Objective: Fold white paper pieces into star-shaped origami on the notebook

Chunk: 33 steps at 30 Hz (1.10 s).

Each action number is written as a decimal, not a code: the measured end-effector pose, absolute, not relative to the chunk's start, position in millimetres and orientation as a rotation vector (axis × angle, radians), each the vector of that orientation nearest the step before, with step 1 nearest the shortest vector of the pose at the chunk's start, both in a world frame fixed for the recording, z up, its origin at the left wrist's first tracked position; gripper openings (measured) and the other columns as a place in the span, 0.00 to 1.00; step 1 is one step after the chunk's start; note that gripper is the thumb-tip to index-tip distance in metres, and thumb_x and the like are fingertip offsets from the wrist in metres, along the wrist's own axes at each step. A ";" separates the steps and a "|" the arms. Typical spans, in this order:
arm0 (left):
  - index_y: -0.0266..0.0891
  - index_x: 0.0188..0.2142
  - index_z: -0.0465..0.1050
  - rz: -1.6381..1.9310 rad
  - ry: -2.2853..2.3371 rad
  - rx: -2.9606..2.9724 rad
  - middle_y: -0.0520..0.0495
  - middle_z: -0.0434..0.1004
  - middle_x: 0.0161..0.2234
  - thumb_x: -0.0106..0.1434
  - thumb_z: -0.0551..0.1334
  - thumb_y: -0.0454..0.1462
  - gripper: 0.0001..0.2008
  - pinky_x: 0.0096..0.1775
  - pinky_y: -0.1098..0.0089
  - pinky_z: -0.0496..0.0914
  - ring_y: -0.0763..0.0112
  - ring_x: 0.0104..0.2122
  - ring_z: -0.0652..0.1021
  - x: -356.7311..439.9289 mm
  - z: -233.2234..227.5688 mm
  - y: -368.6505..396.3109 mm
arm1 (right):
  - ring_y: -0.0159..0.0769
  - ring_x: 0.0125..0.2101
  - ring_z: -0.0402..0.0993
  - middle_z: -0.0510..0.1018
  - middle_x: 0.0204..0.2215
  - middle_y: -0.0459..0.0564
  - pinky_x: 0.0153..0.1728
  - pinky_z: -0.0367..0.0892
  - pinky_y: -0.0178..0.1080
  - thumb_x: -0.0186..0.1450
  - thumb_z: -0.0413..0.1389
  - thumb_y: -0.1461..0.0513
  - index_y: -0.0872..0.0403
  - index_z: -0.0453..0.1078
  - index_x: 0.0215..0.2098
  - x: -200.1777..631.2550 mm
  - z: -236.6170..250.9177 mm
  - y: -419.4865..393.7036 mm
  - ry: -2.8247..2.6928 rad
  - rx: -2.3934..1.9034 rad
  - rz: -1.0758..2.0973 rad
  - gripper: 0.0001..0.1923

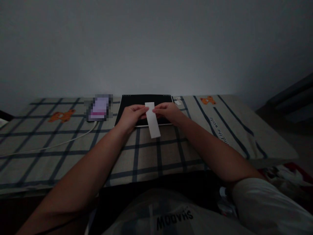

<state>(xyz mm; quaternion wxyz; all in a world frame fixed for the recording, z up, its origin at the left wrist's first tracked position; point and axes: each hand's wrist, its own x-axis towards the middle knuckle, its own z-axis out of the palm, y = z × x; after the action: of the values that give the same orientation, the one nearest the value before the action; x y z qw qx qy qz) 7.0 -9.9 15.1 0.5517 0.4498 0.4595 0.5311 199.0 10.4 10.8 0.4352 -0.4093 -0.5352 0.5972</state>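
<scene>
Between my two hands hangs a white paper strip (153, 124), its lower end tilted toward me and past the near edge of a black pad (146, 99). My left hand (133, 115) pinches the strip's left edge near its top, thumb on the front face. On the opposite edge, my right hand (169, 112) grips it the same way, with thumb and fingers closed. Both hands are over the black pad, which lies flat on the table and has a row of small white marks along its far edge. The fingers behind the strip are partly hidden.
A checked tablecloth (122, 163) covers the table, which stands against a grey wall (156, 49). To the left lies a blurred-out phone (99, 107) with a white cable (75, 138). Small white scraps (178, 101) sit right of the pad. A plastic bottle (226, 202) is below the table's edge.
</scene>
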 end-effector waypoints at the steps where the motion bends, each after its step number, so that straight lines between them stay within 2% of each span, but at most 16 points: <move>1: 0.36 0.31 0.84 1.258 1.086 1.060 0.46 0.86 0.31 0.47 0.81 0.38 0.14 0.43 0.67 0.81 0.70 0.32 0.83 6.3 14.7 -9.0 | 0.31 0.29 0.80 0.85 0.26 0.45 0.36 0.78 0.35 0.60 0.72 0.67 0.54 0.81 0.29 198.5 10.9 9.9 -1.335 -1.015 1.505 0.06; 5: 0.36 0.29 0.83 1.278 1.119 1.088 0.48 0.84 0.29 0.45 0.82 0.39 0.15 0.42 0.68 0.80 0.71 0.30 0.81 5.0 12.7 -7.2 | 0.29 0.29 0.80 0.85 0.27 0.45 0.36 0.78 0.34 0.59 0.74 0.66 0.54 0.82 0.30 197.1 11.2 9.1 -1.278 -0.972 1.553 0.06; 8: 0.37 0.30 0.84 1.261 1.102 1.087 0.46 0.86 0.32 0.46 0.82 0.40 0.15 0.43 0.67 0.81 0.68 0.33 0.83 6.3 12.3 -8.2 | 0.29 0.28 0.79 0.84 0.26 0.44 0.35 0.77 0.34 0.58 0.75 0.64 0.55 0.82 0.31 198.0 10.8 10.6 -1.279 -0.980 1.515 0.08; 11: 0.37 0.32 0.84 1.255 1.082 1.070 0.44 0.88 0.35 0.48 0.81 0.41 0.15 0.47 0.64 0.82 0.65 0.36 0.85 7.3 13.2 -8.5 | 0.30 0.28 0.80 0.84 0.26 0.45 0.36 0.77 0.35 0.58 0.74 0.65 0.54 0.81 0.30 198.5 9.8 11.4 -1.324 -1.003 1.505 0.07; 17: 0.37 0.31 0.84 1.354 1.154 1.114 0.47 0.86 0.30 0.47 0.81 0.40 0.14 0.44 0.64 0.81 0.67 0.32 0.84 7.1 11.0 -6.3 | 0.29 0.29 0.80 0.85 0.27 0.44 0.37 0.78 0.34 0.60 0.72 0.67 0.54 0.81 0.31 196.1 9.0 9.4 -1.274 -0.985 1.529 0.06; 22: 0.37 0.32 0.85 1.358 1.102 1.122 0.45 0.87 0.33 0.50 0.79 0.42 0.13 0.44 0.65 0.81 0.67 0.34 0.84 10.1 11.0 -10.2 | 0.28 0.27 0.79 0.83 0.25 0.44 0.34 0.76 0.33 0.60 0.72 0.67 0.54 0.80 0.29 198.5 9.1 11.6 -1.297 -0.994 1.475 0.06; 28: 0.37 0.32 0.84 1.382 1.159 1.125 0.46 0.87 0.34 0.53 0.78 0.40 0.11 0.46 0.63 0.81 0.65 0.36 0.85 11.1 14.3 -11.8 | 0.30 0.29 0.79 0.84 0.26 0.44 0.36 0.78 0.35 0.59 0.72 0.66 0.54 0.81 0.30 197.1 6.5 12.2 -1.297 -1.008 1.475 0.06; 33: 0.36 0.32 0.85 1.230 1.111 1.099 0.45 0.87 0.33 0.52 0.79 0.39 0.10 0.44 0.66 0.82 0.67 0.34 0.84 9.5 12.7 -11.5 | 0.30 0.29 0.79 0.84 0.28 0.44 0.38 0.79 0.36 0.58 0.73 0.65 0.54 0.80 0.31 199.2 6.7 15.7 -1.231 -1.010 1.391 0.07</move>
<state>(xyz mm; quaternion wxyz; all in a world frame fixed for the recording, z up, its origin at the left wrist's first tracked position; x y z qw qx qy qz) 9.5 -11.5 12.7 0.5450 0.4632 0.4685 0.5186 199.2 15.7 6.7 0.4914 -0.4162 -0.5070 0.5729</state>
